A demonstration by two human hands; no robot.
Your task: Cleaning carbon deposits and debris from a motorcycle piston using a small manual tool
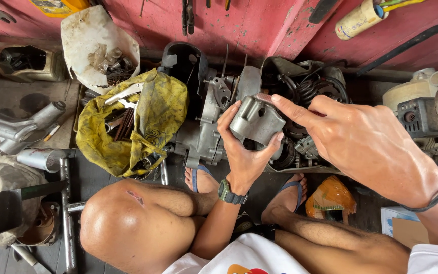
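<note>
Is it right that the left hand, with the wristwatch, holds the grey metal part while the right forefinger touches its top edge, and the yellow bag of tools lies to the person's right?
Not quite. The head view shows the yellow bag to the person's left. The rest stands: the left hand holds the grey metal part, and the right hand touches its top edge with the forefinger.

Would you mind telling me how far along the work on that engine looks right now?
Done: the engine sits opened up on the floor, and a grey metal casting is off it. In hand: the left hand cradles that casting while the right hand presses a forefinger on its top edge. Left: wiring lies exposed, and tools remain in the yellow bag.
</note>
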